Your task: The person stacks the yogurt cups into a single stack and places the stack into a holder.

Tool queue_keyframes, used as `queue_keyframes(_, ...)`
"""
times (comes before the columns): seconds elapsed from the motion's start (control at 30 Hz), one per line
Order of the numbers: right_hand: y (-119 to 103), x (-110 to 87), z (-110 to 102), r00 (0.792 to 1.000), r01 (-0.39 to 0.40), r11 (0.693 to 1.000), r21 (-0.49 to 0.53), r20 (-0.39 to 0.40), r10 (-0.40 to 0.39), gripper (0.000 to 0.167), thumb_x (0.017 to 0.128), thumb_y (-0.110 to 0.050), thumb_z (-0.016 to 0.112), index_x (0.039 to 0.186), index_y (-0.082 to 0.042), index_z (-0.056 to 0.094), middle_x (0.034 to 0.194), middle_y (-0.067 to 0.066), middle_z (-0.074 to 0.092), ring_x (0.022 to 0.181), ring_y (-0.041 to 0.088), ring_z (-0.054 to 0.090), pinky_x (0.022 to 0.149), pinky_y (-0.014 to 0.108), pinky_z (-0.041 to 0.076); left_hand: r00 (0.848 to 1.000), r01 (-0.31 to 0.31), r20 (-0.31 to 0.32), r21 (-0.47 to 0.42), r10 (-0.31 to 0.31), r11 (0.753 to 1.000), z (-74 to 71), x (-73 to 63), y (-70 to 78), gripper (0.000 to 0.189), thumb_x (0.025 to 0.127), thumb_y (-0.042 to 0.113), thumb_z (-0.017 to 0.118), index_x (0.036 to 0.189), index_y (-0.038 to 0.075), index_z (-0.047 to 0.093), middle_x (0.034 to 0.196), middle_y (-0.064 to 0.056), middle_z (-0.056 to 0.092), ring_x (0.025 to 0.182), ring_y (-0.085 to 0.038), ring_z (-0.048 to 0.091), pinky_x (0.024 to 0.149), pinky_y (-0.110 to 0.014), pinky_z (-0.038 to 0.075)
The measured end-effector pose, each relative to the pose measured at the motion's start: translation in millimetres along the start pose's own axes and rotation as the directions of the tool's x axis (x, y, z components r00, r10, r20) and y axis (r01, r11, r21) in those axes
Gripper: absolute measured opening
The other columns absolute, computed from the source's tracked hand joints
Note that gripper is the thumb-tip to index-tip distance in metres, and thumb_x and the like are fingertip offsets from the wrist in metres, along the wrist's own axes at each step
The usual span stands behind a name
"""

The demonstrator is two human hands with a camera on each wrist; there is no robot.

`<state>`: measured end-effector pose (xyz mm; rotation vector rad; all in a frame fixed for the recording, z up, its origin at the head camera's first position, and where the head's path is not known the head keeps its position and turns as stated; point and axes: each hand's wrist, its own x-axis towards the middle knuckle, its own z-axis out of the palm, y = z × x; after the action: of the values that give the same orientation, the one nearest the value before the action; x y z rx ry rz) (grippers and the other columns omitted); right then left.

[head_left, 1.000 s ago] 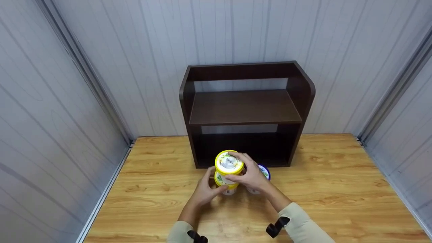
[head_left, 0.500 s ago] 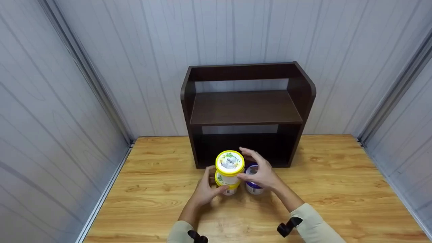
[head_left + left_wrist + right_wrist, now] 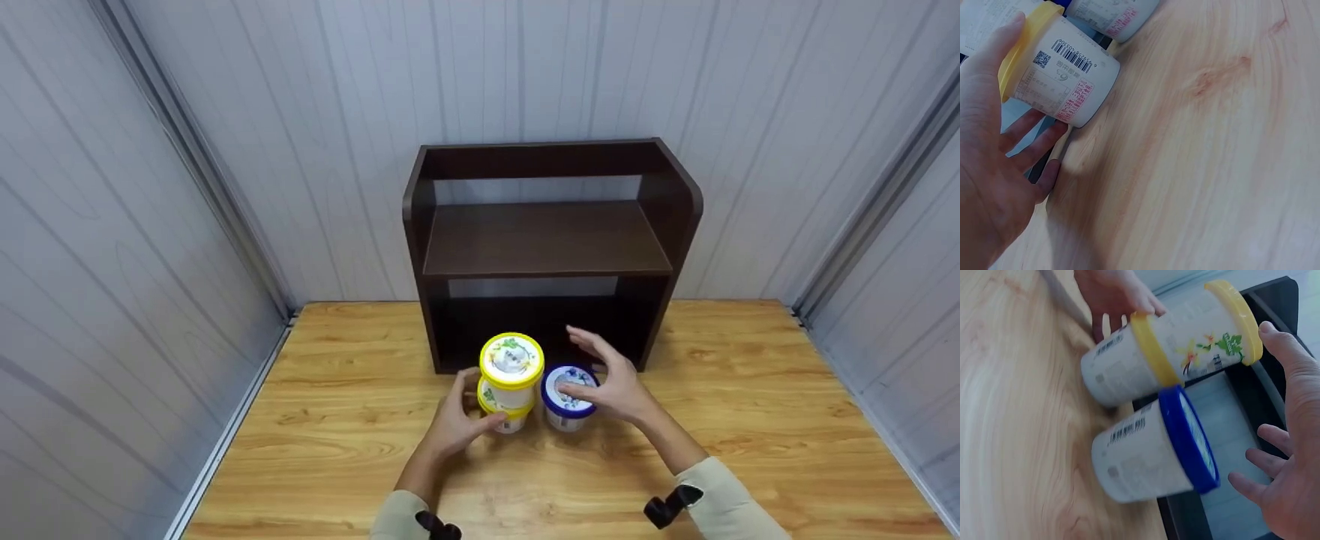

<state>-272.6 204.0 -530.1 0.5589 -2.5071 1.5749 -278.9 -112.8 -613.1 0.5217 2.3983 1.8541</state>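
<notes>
Yellow-lid tubs point(image 3: 511, 394) x2 stacked, 1 blue-lid tub point(image 3: 564, 411) adj.

Right hand point(image 3: 1304, 450) near blue-lidded tub point(image 3: 1148, 449) and stacked yellow-lidded tubs point(image 3: 1156, 351).

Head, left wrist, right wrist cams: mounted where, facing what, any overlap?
Head: on the head, facing forward and down at the shelf; shows left hand, right hand and sleeves.
Left wrist: on that wrist, facing the lower yellow-lidded tub and table; shows the left hand only.
Right wrist: on that wrist, facing the blue-lidded tub and upper yellow-lidded tub; shows both hands.
Shared: both wrist views catch the lower yellow-lidded tub and blue-lidded tub.
</notes>
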Motion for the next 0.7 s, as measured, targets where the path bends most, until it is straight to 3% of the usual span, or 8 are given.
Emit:
queue_keyframes(0.3, 21.0, -12.2, -11.2, 0.999, -0.034, 0.999, -0.024, -0.012, 0.034, 0.089, 0.087, -0.019, 0.099, 0.165, -0.012, 0.056, 0.173, 0.017, 0.055, 0.163, 0.045, 0.045, 0.129, 0.074, 0.041, 0.999, -0.003, 0.038, -0.024, 0.004, 1.000, -4.3, 0.5, 1.2, 0.087, 0.094, 0.020, 0.093, 0.165, 0.007, 0.045, 0.150, -0.025, 0.064, 0.132, -0.041, 0.073, 0.117, -0.060, 0.059)
queue_keyframes(0.53, 36.8, -21.8, -16.8, 0.999, -0.048, 0.998, -0.027, 0.015, 0.048, 0.086, 0.091, -0.017, 0.095, 0.166, -0.009, 0.054, 0.175, 0.023, 0.049, 0.164, 0.053, 0.041, 0.124, 0.084, 0.039, 0.999, 0.031, 0.033, -0.027, -0.030, 0.999, -5.8, 0.5, 1.0, 0.084, 0.095, 0.020, 0.091, 0.165, 0.007, 0.047, 0.154, -0.025, 0.063, 0.136, -0.045, 0.069, 0.119, -0.063, 0.057)
queue_keyframes(0.7, 46.5, -25.7, -15.5, 0.998, -0.056, 0.998, -0.011, 0.034, 0.057, 0.088, 0.090, -0.016, 0.096, 0.166, -0.007, 0.053, 0.176, 0.027, 0.046, 0.165, 0.056, 0.038, 0.126, 0.085, 0.037, 0.999, 0.033, 0.032, -0.009, -0.033, 0.999, -6.1, 0.9, -0.3, 0.084, 0.095, 0.021, 0.091, 0.165, 0.007, 0.047, 0.153, -0.025, 0.064, 0.134, -0.044, 0.070, 0.118, -0.062, 0.058)
